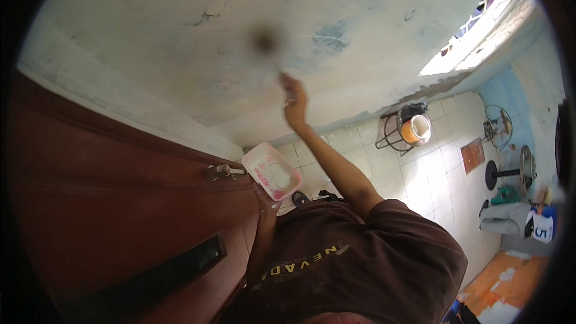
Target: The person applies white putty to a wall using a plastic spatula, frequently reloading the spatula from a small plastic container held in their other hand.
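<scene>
The right hand (294,103) is raised to the wall (180,30), fingers closed on a small tool whose kind I cannot tell; it sits at twelve o'clock from the person's shoulder. The left hand (268,203) grips a pink tray (271,171) of white paste from beneath, at ten o'clock from the chest, just beside the door handle (219,171). A brown door (108,204) fills the left. A stand with a bucket (415,129) is at two o'clock.

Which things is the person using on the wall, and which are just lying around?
In use:
right hand with a small tool on the wall
left hand holding the pink tray of white paste

Lying about:
orange bucket in a wire stand
black round-based stand
grey cloth
</scene>
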Demonstrator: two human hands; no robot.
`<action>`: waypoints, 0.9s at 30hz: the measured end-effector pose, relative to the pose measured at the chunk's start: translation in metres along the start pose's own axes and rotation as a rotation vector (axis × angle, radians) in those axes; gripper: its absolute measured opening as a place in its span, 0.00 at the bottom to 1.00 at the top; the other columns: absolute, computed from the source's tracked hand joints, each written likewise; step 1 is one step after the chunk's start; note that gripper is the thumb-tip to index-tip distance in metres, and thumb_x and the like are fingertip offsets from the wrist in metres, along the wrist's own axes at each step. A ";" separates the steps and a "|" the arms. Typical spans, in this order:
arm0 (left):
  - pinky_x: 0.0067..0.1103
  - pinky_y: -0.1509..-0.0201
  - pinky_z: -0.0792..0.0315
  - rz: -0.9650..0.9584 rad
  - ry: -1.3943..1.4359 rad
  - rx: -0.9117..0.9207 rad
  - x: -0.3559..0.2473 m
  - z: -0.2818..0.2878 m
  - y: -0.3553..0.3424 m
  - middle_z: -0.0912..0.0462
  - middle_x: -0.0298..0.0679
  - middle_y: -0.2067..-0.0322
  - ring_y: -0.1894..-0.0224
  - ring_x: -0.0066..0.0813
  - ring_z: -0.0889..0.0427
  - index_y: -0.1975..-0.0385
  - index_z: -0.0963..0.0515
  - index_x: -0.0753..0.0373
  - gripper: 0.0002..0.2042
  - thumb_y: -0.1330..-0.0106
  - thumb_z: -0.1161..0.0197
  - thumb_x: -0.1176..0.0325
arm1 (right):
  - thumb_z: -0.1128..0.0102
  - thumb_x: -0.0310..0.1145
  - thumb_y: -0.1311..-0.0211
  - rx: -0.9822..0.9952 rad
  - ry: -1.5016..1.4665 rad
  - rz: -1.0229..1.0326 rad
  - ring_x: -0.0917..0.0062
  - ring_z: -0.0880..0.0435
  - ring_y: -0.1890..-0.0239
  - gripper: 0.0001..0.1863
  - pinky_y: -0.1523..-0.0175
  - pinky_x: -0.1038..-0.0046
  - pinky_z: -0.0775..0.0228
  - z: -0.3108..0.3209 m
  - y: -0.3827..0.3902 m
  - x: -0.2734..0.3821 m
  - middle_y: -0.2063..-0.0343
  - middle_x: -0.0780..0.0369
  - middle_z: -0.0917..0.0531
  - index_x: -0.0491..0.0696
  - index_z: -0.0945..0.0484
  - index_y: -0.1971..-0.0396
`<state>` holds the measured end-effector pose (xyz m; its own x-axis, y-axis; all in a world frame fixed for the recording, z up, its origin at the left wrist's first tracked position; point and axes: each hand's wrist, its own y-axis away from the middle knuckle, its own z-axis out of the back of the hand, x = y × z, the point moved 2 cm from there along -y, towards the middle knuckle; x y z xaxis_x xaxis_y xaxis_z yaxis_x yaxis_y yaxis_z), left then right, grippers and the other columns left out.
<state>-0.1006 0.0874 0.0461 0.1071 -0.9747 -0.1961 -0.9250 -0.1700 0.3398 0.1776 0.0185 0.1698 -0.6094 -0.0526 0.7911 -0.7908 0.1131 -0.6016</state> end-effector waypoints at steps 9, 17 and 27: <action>0.45 0.33 0.28 -0.034 -0.205 -0.114 0.003 -0.014 0.009 0.23 0.37 0.39 0.36 0.43 0.25 0.37 0.28 0.53 0.29 0.29 0.46 0.39 | 0.47 0.34 0.23 -0.578 -0.035 -0.231 0.77 0.18 0.55 0.17 0.47 0.73 0.26 0.161 -0.125 -0.068 0.54 0.60 0.16 0.40 0.24 0.42; 0.50 0.32 0.32 -0.026 -0.061 -0.077 -0.006 0.031 0.009 0.26 0.40 0.36 0.34 0.47 0.27 0.33 0.32 0.53 0.32 0.29 0.46 0.39 | 0.45 0.20 0.39 -0.210 0.375 0.127 0.51 0.22 0.52 0.29 0.48 0.57 0.31 -0.096 -0.057 0.056 0.53 0.49 0.19 0.45 0.28 0.36; 0.57 0.29 0.38 0.053 0.048 -0.011 -0.005 0.060 -0.013 0.30 0.43 0.32 0.31 0.51 0.31 0.29 0.36 0.52 0.35 0.31 0.46 0.38 | 0.58 0.14 0.43 0.053 0.057 -0.085 0.68 0.15 0.49 0.29 0.46 0.67 0.25 0.028 -0.002 -0.016 0.50 0.54 0.14 0.42 0.23 0.41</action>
<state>-0.1109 0.1032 -0.0123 0.0763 -0.9882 -0.1330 -0.9259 -0.1198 0.3583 0.1874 -0.0087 0.1553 -0.5365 -0.0034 0.8439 -0.8426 0.0578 -0.5354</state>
